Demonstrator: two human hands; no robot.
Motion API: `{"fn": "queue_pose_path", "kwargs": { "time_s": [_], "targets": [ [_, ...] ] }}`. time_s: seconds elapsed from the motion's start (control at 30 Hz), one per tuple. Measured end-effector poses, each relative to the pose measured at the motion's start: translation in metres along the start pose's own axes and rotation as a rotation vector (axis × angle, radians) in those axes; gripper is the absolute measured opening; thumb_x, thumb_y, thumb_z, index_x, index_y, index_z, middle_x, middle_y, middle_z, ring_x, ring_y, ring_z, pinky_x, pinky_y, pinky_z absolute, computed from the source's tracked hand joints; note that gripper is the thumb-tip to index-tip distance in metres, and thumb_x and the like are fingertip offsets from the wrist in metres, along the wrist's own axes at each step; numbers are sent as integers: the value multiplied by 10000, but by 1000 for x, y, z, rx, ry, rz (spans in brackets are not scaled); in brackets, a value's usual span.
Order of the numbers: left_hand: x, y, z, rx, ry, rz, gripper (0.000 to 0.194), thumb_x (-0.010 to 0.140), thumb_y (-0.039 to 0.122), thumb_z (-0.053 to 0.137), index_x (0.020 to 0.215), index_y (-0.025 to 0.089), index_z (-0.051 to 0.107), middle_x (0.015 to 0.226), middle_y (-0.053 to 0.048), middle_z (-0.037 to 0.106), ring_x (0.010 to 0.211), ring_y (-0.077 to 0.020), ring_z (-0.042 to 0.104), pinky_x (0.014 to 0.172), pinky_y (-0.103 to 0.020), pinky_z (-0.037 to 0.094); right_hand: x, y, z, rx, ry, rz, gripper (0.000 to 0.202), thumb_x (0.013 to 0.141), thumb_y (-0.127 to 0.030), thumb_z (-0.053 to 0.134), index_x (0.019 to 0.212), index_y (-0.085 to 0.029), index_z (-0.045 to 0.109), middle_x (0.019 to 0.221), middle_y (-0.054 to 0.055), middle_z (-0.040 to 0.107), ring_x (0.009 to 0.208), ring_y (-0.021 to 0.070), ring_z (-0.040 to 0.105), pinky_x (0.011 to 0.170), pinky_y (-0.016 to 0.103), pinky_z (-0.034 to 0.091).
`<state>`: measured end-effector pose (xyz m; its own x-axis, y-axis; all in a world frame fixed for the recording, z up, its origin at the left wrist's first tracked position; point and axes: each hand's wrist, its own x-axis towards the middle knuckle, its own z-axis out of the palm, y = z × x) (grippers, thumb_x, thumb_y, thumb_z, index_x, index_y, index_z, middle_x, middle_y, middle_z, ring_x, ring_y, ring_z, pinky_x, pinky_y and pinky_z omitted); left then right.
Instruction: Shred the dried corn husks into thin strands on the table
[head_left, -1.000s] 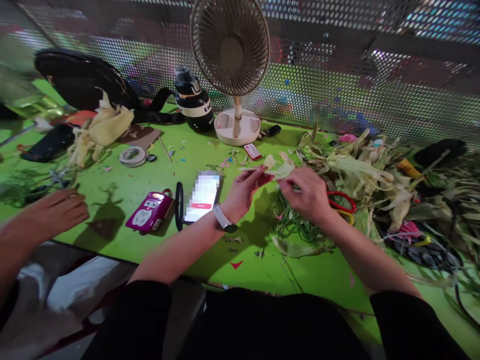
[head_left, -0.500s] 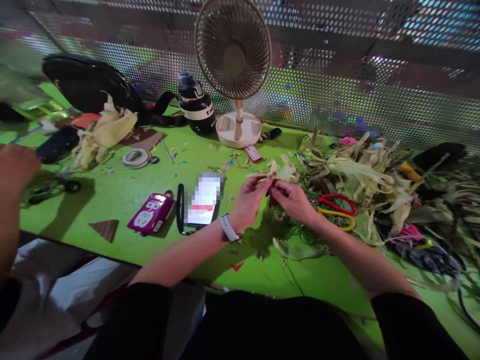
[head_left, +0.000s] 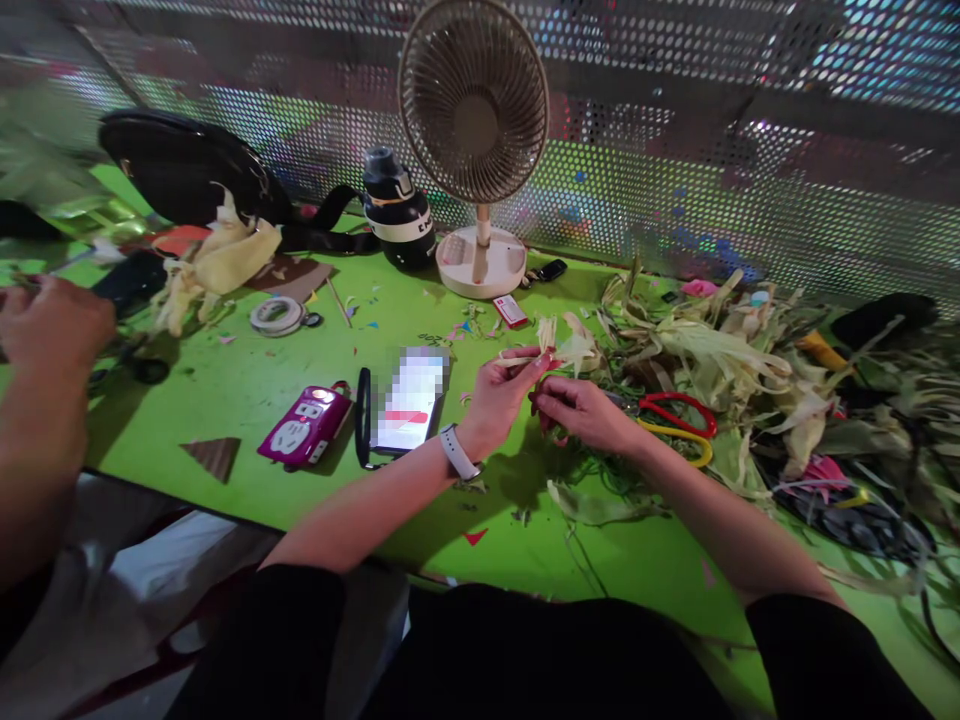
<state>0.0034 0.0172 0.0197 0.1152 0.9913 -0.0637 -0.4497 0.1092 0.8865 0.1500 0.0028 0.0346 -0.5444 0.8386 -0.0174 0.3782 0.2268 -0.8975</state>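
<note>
A small bundle of pale corn husk (head_left: 547,334) is pinched between the thumb and fingers of my left hand (head_left: 504,398), its folded end pointing up. My right hand (head_left: 581,410) is just to the right and slightly lower, with fingers curled together. Whatever those fingers grip, if anything, is too small to make out. Just behind the hands lies a loose piece of husk (head_left: 581,345). Scissors with red and yellow handles (head_left: 679,415) rest beside my right wrist. Under the hands sit dark green strands (head_left: 600,462) and a flat husk strip (head_left: 600,503).
A heap of dried husks (head_left: 712,345) spreads over the right side of the green table (head_left: 315,520). Left of my arms lie a phone (head_left: 411,400) and a purple socket block (head_left: 305,425). A fan (head_left: 480,260) and a bottle (head_left: 400,220) stand behind. Another person's hand (head_left: 56,320) works at far left.
My right hand has drawn slightly down and away from the husk bundle, which now stands more upright in my left hand. The other person's hand has moved right, further into view.
</note>
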Motion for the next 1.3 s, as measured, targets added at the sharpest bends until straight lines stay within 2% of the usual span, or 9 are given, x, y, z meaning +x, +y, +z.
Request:
{"fn": "queue_pose_path", "kwargs": {
  "time_s": [0.1,0.27,0.43,0.6,0.87,1.03,1.17,1.23,1.3],
  "targets": [
    [0,8,0,82,-24,-12,263,642,331,830,826,170,734,869,-46,744,832,-165,691,775,-296,523,-5,-12,-12,-132,113,-32,258,878,-356,548,684,-186,552,584,-29,571,511,92,472,510,230,371],
    [-3,15,2,213,-98,36,179,698,284,792,824,178,721,789,-44,730,774,-164,678,763,-312,522,-9,-22,-38,-6,574,-4,308,873,-447,579,699,-194,558,512,-43,514,465,91,440,471,236,334],
    [-8,11,3,333,-217,75,196,732,263,752,901,169,722,866,-48,708,764,-136,642,736,-276,510,2,-10,-34,193,454,75,431,754,-614,672,773,-192,584,512,-45,543,440,94,473,432,231,345],
    [-9,8,0,353,-251,88,208,748,303,749,914,184,709,886,-48,681,783,-141,617,716,-265,488,6,-8,-25,228,490,15,438,740,-621,681,735,-194,584,589,-16,602,524,111,549,504,252,438],
    [-5,15,-1,481,-296,123,126,774,314,720,788,189,707,755,-22,629,658,-117,518,621,-246,404,4,-5,-21,115,554,-59,352,878,-447,598,1131,-228,487,576,-61,566,518,132,561,540,283,457],
    [-1,14,-5,557,-344,173,118,789,294,683,747,184,697,756,-29,633,681,-125,524,654,-252,414,5,4,-26,6,548,-69,293,920,-343,526,1182,-215,500,585,-43,564,539,150,572,587,313,497],
    [1,8,-8,597,-408,149,110,786,270,651,739,183,698,729,-33,644,671,-139,553,648,-265,435,0,-4,-35,-324,478,-251,289,880,-337,590,1145,-228,624,1036,84,664,1027,240,620,922,463,489],
    [1,7,-9,597,-459,143,89,770,238,640,772,188,713,746,-46,673,712,-163,595,672,-281,463,-3,-9,-35,-423,346,-350,323,851,-356,641,1160,-265,656,1351,99,546,1296,283,471,1073,533,370],
    [1,7,-9,590,-498,151,106,738,192,637,791,199,728,783,-55,704,766,-189,625,716,-309,489,-3,-12,-32,-447,259,-390,313,831,-377,675,1128,-277,685,1461,90,459,1388,291,376,1127,552,296]
  ]
}}
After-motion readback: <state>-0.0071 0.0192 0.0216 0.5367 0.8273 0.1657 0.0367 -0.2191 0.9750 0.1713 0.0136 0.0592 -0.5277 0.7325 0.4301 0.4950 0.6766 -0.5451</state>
